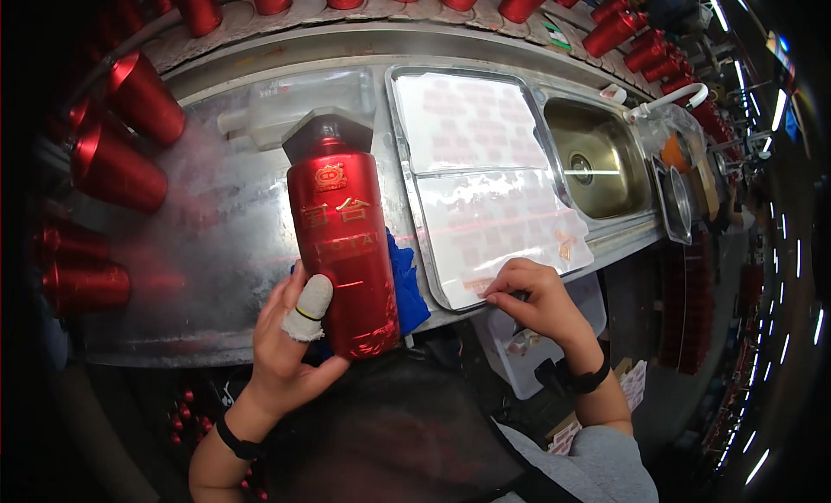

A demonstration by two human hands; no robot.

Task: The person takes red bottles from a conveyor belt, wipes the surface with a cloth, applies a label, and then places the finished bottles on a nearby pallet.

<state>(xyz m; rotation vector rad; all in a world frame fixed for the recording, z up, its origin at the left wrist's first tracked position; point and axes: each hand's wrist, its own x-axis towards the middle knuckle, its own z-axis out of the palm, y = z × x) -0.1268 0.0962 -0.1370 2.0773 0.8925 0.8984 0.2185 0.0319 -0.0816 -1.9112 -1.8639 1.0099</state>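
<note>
A glossy red metallic bottle with gold lettering and a dark, faceted, wide cap stands tilted slightly in front of me. My left hand grips its lower left side. One finger of that hand wears a white cloth cover with a yellow-edged band. A blue cloth lies behind the bottle's lower right side. To the right, a shallow metal tray holds wet translucent sheets with faint pinkish printed patches. At the tray's front edge my right hand is closed in a pinch; what lies between its fingertips is too small to make out.
A steel sink with a white faucet adjoins the tray. Red bottles line the left side, and more ride a curved conveyor along the back. A clear container lies on the metal counter; a white bin sits below its edge.
</note>
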